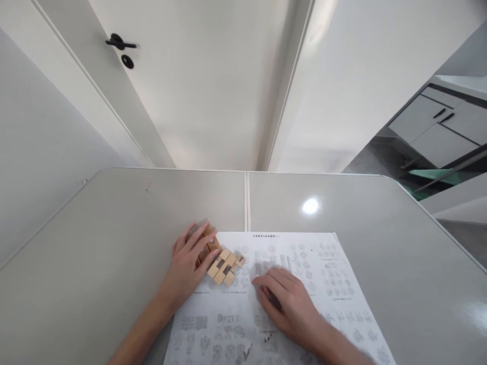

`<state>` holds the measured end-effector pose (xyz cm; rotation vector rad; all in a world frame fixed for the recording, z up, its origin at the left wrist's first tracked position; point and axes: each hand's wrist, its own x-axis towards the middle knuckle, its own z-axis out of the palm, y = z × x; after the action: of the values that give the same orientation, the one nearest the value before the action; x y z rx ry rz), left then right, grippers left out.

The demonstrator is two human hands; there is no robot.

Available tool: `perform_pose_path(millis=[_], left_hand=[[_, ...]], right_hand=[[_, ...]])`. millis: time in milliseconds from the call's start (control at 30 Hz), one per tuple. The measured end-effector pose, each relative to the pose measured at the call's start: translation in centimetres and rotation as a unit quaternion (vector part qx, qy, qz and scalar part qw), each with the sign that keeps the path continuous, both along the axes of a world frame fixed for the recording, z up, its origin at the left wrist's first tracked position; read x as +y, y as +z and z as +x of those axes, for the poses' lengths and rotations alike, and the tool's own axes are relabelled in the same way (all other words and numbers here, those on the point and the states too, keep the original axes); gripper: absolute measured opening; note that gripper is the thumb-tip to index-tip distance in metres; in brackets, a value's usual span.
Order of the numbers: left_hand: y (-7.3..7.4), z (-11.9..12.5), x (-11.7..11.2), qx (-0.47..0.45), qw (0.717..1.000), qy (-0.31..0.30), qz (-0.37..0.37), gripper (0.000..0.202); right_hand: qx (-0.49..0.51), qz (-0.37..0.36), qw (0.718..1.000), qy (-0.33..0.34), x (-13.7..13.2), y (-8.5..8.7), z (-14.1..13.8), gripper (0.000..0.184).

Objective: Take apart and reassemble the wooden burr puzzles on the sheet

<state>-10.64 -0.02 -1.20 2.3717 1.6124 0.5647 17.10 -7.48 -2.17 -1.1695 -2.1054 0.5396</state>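
My left hand point(189, 263) lies over a brown wooden block puzzle point(213, 242), its fingers across the top and its thumb along the near side; the palm hides part of it. Against that thumb sits a light wooden puzzle of interlocking pieces point(221, 274), with the number 3 on one end. Both rest at the upper left of a printed sheet point(319, 304) covered in small diagrams. Over the middle of this paper is my right hand point(287, 301), curled closed with the index finger pointing left onto the print. Nothing shows in its fingers.
The sheet lies on a grey table point(114, 243) with a pale seam down its far middle. Beyond the far edge stands a white door point(213, 91) with a black handle point(120, 44). White cabinets point(437, 119) are at the far right.
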Motion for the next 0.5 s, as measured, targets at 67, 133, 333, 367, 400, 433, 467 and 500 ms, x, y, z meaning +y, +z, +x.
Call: perform_pose_path(millis=[67, 133, 333, 367, 400, 433, 467, 500], left_hand=[[-0.04, -0.01, 0.11, 0.009, 1.0, 0.002, -0.002, 0.038], [-0.09, 0.01, 0.19, 0.018, 1.0, 0.005, -0.001, 0.038], [-0.25, 0.05, 0.38, 0.026, 0.999, 0.013, 0.023, 0.037], [-0.24, 0.03, 0.4, 0.027, 0.999, 0.014, 0.025, 0.037], [-0.22, 0.01, 0.41, 0.029, 0.999, 0.015, 0.025, 0.037], [-0.18, -0.02, 0.42, 0.032, 0.999, 0.014, 0.023, 0.038], [-0.13, -0.06, 0.41, 0.034, 0.999, 0.011, 0.021, 0.038], [-0.07, -0.12, 0.4, 0.036, 0.999, 0.006, 0.02, 0.039]], right_hand=[[0.001, 0.001, 1.0, -0.001, 0.02, 0.05, -0.05, 0.017], [0.0, 0.0, 1.0, -0.003, 0.02, 0.06, -0.08, 0.018], [-0.001, -0.002, 1.0, -0.004, -0.03, -0.1, -0.04, 0.018], [-0.001, -0.004, 1.0, -0.004, -0.03, -0.11, -0.03, 0.018], [-0.001, -0.006, 1.0, -0.004, -0.02, -0.11, -0.02, 0.018], [-0.001, -0.007, 1.0, -0.003, -0.02, -0.09, -0.02, 0.018], [-0.001, -0.008, 1.0, -0.002, -0.01, -0.07, -0.01, 0.018], [-0.002, -0.007, 1.0, 0.0, -0.01, -0.03, -0.01, 0.017]])
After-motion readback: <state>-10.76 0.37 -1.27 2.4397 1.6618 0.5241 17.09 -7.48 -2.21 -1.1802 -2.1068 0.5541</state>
